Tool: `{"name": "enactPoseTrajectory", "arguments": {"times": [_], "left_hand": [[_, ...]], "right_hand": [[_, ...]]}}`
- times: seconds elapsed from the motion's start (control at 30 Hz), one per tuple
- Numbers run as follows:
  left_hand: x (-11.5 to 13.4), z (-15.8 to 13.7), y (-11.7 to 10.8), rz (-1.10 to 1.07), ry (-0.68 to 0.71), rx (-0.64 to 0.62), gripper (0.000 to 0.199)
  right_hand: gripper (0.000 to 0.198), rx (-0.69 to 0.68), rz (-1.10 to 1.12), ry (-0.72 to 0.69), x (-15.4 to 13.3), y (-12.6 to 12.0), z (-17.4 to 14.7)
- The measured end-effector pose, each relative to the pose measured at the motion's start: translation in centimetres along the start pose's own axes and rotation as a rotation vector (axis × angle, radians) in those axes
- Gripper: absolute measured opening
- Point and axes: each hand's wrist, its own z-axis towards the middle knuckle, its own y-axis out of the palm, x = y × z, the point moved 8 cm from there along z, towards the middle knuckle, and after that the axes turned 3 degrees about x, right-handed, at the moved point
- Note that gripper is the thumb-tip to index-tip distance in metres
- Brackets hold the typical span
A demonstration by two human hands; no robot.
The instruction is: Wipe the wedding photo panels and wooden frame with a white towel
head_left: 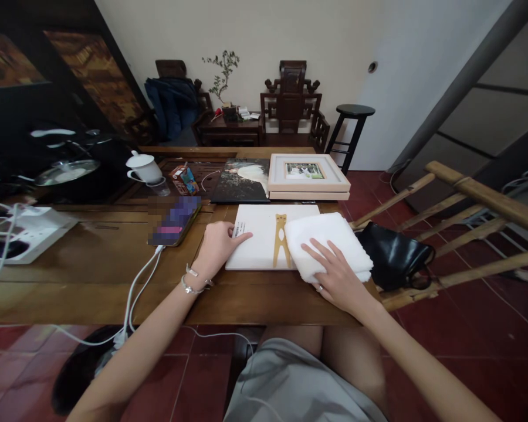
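Observation:
A white book or flat board point(253, 249) lies on the wooden table, with small print near its left side and a tan long-legged animal figure point(281, 237) on it. My left hand point(217, 246) is at its left edge, thumb stretched over the top surface and the other fingers curled at the edge, partly hidden. A folded white towel point(334, 231) covers the right part of the book and hangs past its right side. On top of this towel my right hand point(337, 275) rests palm down, its fingers spread and lying flat.
Behind the book lie a dark photo panel point(242, 179) and stacked light-wood picture frames point(308, 176). Leftward are a phone point(176, 221) on a white cable, a small box point(185, 179), a lidded cup point(143, 168) and a power strip point(37, 234). A black bag point(393, 255) sits to the right.

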Motion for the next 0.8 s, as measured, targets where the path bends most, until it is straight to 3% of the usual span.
{"name": "enactPoseTrajectory", "arguments": {"times": [0.2,0.33,0.4,0.5,0.67,0.8], "left_hand": [[0.3,-0.1,0.2,0.127,0.04,-0.001,0.042],[0.7,0.0,1.6,0.05,0.161,0.117,0.051],[1.1,0.2,3.7,-0.067,0.294,0.041,0.054],[0.6,0.6,6.1,-0.156,0.348,-0.063,0.056],[0.7,0.9,6.3,-0.23,0.372,-0.109,0.058],[0.9,0.9,6.4,-0.222,0.363,-0.137,0.057]], "right_hand": [[0.015,0.001,0.001,0.014,0.2,0.4,-0.2],[0.012,-0.021,-0.005,0.035,0.2,0.4,-0.1],[0.012,-0.059,-0.004,0.066,0.5,0.3,0.3],[0.014,-0.15,0.009,0.127,2.0,0.5,1.5],[0.024,-0.304,0.01,0.178,5.5,2.4,4.6],[0.027,-0.334,-0.014,0.169,6.4,3.4,5.4]]}}
